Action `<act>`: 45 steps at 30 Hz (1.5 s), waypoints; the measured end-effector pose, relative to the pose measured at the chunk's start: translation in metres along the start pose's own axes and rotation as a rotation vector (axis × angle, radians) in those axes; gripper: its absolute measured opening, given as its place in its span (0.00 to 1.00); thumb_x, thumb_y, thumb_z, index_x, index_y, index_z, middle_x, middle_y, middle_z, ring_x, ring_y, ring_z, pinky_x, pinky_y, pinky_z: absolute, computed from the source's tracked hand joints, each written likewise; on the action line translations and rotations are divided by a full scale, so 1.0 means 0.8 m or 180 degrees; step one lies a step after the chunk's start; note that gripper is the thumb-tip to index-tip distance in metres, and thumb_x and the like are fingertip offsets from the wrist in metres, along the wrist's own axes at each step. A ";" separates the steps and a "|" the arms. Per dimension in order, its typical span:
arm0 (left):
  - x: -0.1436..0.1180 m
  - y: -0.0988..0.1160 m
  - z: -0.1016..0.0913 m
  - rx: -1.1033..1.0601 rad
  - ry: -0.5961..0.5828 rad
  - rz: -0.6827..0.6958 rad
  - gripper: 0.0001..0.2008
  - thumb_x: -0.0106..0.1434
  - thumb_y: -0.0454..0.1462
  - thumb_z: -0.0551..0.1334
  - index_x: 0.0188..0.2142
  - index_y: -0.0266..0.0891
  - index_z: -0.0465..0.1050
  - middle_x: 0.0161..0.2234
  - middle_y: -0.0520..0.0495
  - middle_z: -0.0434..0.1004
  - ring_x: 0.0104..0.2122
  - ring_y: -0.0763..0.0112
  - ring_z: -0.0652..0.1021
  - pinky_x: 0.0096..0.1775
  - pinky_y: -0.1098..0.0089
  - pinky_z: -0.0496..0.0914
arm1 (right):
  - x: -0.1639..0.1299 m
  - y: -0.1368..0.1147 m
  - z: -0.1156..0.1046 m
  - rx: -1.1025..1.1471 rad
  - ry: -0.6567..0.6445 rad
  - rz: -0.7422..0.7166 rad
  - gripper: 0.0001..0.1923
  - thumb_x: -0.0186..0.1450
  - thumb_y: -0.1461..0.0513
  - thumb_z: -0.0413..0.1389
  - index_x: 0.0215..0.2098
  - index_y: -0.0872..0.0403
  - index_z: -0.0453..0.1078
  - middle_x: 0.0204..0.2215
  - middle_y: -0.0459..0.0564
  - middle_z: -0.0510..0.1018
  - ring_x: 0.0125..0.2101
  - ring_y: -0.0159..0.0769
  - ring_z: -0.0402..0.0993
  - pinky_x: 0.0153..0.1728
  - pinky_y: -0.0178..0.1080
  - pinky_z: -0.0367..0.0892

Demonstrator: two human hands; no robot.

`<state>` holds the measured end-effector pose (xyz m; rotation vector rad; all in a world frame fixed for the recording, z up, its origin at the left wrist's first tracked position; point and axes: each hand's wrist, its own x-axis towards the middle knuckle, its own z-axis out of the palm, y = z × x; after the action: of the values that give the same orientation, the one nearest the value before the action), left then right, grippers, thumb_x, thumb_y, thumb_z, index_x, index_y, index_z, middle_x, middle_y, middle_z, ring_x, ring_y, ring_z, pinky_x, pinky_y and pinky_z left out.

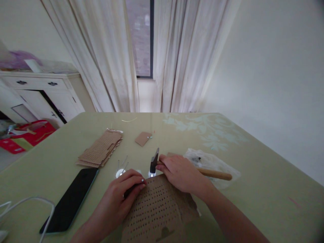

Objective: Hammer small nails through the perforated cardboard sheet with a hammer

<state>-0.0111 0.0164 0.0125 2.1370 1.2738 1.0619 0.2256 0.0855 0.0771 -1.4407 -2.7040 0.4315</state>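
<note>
Brown perforated cardboard (159,209) lies flat on the pale green tabletop (253,189), directly in front of the person, its far edge under both hands. The left hand (121,194) presses down on that far edge, fingers curled over something small and dark that cannot be made out; its grip looks closed around it. The right hand (181,172) is wrapped firmly around the wooden handle of a small hammer (177,167), close up to the dark metal head, which points down just beyond the cardboard's edge.

Doing this step well seems to call for short, light taps: holding the handle near the head already favours control over force. The left fingertips sit very close to the hammer head, so they should stay low and to the side of the strike line, with the sheet held flat so it does not skid.

2 pins (123,163) lie just beyond the left hand. A stack of similar perforated cards (101,150) and a small cardboard scrap (143,138) rest farther off, a black phone (71,199) to the left, a clear plastic bag (210,162) under the handle's end.
</note>
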 end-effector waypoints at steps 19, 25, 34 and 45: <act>0.002 -0.002 0.000 -0.0199 -0.0316 -0.0160 0.11 0.79 0.36 0.58 0.42 0.44 0.78 0.42 0.48 0.81 0.42 0.67 0.81 0.45 0.70 0.74 | 0.005 0.004 0.009 0.0097 0.0172 0.0031 0.16 0.82 0.54 0.49 0.50 0.54 0.75 0.44 0.57 0.87 0.47 0.48 0.83 0.46 0.42 0.67; -0.001 -0.006 0.002 -0.0287 -0.0269 -0.0161 0.10 0.79 0.36 0.58 0.44 0.45 0.79 0.48 0.46 0.82 0.46 0.65 0.82 0.48 0.69 0.75 | 0.003 0.002 0.007 0.0113 0.0160 0.0093 0.18 0.83 0.53 0.47 0.51 0.52 0.75 0.44 0.56 0.87 0.47 0.48 0.83 0.47 0.42 0.67; 0.002 -0.005 0.001 -0.0293 -0.0330 -0.0217 0.11 0.80 0.38 0.58 0.43 0.45 0.80 0.49 0.44 0.83 0.47 0.65 0.83 0.48 0.68 0.75 | 0.009 0.002 0.014 0.0058 0.0121 0.0117 0.16 0.81 0.55 0.50 0.47 0.54 0.77 0.40 0.58 0.87 0.44 0.52 0.84 0.44 0.44 0.68; -0.001 -0.005 0.002 -0.0097 -0.0293 -0.0024 0.10 0.79 0.35 0.59 0.44 0.46 0.81 0.49 0.47 0.83 0.46 0.67 0.83 0.49 0.70 0.75 | -0.018 -0.014 -0.022 0.1076 0.0942 -0.0274 0.09 0.80 0.61 0.55 0.50 0.48 0.79 0.46 0.47 0.87 0.47 0.40 0.83 0.48 0.38 0.68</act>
<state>-0.0121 0.0176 0.0084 2.1311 1.2147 0.9621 0.2279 0.0717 0.0981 -1.1870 -2.3155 0.5839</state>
